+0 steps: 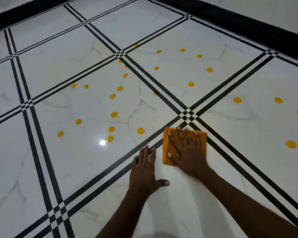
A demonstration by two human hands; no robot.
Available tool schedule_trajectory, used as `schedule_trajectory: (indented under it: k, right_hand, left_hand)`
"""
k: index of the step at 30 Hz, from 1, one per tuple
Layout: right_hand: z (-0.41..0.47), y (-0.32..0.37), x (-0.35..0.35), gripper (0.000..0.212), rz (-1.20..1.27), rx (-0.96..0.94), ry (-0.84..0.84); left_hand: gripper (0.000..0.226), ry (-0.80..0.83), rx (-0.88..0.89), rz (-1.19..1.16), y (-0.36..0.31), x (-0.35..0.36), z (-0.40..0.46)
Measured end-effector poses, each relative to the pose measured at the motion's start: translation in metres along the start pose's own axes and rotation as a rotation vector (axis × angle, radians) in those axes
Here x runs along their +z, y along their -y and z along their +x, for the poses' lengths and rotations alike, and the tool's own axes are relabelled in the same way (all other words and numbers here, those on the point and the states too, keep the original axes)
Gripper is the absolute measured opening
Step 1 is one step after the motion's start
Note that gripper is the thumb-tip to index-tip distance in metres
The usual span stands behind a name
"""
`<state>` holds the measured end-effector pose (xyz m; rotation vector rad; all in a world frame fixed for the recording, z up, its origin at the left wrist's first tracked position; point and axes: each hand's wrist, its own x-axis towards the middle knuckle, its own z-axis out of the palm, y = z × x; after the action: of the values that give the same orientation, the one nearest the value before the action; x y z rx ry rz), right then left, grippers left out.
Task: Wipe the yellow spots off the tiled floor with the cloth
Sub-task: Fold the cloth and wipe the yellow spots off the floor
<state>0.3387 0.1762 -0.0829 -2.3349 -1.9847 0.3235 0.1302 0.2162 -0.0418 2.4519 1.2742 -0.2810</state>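
Note:
A folded orange cloth [169, 150] lies flat on the white tiled floor [76, 160], just below a crossing of black tile lines. My right hand [187, 152] presses down on it with fingers spread. My left hand [144, 170] rests palm-down on the bare tile just left of the cloth, holding nothing. Several yellow spots dot the tiles beyond the cloth: the nearest one [141, 131] is just up-left of it, a cluster [111, 129] lies further left, and larger ones [291, 144] sit at the right.
Black double lines [46, 169] split the glossy floor into large squares. A black skirting band [248, 26] runs along the white wall at the top right and another along the top left. A lamp glare [102, 142] shines on the tile.

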Motion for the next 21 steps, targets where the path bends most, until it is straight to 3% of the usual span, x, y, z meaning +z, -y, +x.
schedule_trajectory:
  k: [4,8,10,13,16,21]
  right_hand:
    - [-0.044,-0.065,-0.006,0.081,-0.022,0.102,-0.041]
    - [0.030,-0.070,-0.018,0.085,-0.014,0.297,-0.097]
    - [0.041,-0.028,-0.012,0.084,0.031,0.234,-0.117]
    - [-0.012,0.024,0.007,0.081,0.021,0.018,-0.057]
    - [-0.065,0.002,0.009,0.079,0.022,-0.089,0.006]
    - [-0.021,-0.084,-0.011,0.083,-0.007,0.234,-0.078]
  left_hand:
    - [0.126,-0.060,-0.042,-0.012,0.006,0.014,-0.009]
    - [0.124,-0.067,-0.013,0.002,0.010,0.016,-0.007]
    - [0.126,-0.065,-0.037,0.008,0.008,0.014,-0.008]
    - [0.132,-0.058,-0.091,-0.018,0.006,0.014,-0.013]
    - [0.132,-0.056,-0.096,-0.023,0.010,0.019,-0.025]
    - [0.129,-0.070,-0.091,0.018,0.008,0.017,-0.025]
